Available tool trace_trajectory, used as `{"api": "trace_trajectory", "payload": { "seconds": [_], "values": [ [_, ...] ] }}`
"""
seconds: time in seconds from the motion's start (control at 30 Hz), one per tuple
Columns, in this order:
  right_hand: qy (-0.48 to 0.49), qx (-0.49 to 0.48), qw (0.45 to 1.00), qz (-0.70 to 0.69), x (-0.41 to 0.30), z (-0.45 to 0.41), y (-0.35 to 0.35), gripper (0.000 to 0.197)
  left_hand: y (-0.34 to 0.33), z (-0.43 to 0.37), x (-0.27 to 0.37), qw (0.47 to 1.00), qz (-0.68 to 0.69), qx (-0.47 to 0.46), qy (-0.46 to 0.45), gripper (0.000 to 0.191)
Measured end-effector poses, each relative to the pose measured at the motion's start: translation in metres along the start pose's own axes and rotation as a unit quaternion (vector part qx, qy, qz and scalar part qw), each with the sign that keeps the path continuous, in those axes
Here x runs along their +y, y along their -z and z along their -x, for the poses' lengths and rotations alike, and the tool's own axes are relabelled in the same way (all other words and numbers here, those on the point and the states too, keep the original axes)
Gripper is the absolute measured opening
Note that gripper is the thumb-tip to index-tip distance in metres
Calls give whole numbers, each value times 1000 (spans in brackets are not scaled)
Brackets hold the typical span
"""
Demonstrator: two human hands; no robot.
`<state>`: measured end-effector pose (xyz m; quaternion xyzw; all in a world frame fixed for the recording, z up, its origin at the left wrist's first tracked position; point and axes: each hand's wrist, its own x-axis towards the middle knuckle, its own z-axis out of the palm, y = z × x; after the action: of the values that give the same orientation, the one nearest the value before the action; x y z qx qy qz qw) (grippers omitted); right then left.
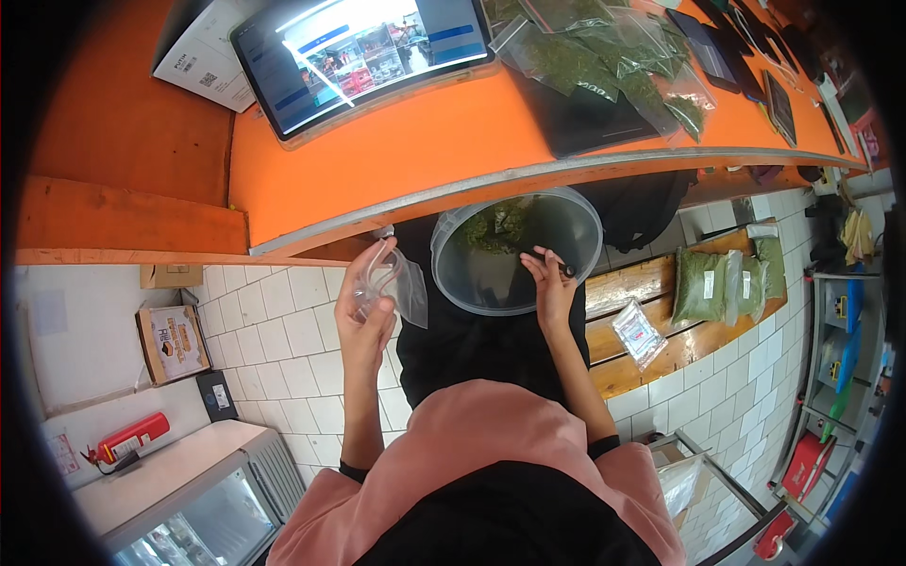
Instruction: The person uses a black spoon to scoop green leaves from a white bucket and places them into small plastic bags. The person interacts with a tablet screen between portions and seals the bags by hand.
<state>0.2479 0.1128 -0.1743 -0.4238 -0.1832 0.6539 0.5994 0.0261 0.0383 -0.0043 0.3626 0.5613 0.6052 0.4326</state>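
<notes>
A round translucent plastic tub point(517, 304) rests on my lap, under the front edge of the orange counter. Green dried flakes point(495, 226) lie in it, heaped towards its far left side. My left hand point(367, 304) pinches a clear zip bag point(407, 290) to the left of the tub; the bag looks empty. At the tub's near right rim, my right hand point(551, 279) is closed on a dark handle point(566, 270) that reaches into the tub; its far end is hard to make out.
On the orange counter point(396, 166) lie a lit tablet point(368, 64), filled bags of green flakes point(601, 56) and several phones point(708, 56). A wooden bench point(630, 283) at the right holds larger green-filled bags point(701, 283) and a flat packet point(638, 334).
</notes>
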Motion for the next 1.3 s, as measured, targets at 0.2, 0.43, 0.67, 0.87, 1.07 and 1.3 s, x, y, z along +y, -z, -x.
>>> {"api": "trace_trajectory", "payload": {
  "seconds": [0.2,0.43,0.67,0.87,1.07,1.3],
  "values": [
    [-12,-22,999,31,9,11,-1,27,-4,-3,1,1000,22,-18,-1,74],
    [-36,-21,999,24,13,16,2,26,0,-1,4,999,41,3,-11,65],
    [2,-8,999,46,-23,25,-2,25,-4,-3,2,997,67,-30,14,59],
    [160,0,980,114,-133,57,-15,24,-37,-9,-22,988,-89,-118,-51,60],
    [239,-29,956,168,-194,69,-43,24,-70,-18,-50,931,-258,-139,-216,60],
    [185,-122,946,237,-185,65,-64,22,-73,-18,-44,912,-332,-139,-197,61]
  ]
}}
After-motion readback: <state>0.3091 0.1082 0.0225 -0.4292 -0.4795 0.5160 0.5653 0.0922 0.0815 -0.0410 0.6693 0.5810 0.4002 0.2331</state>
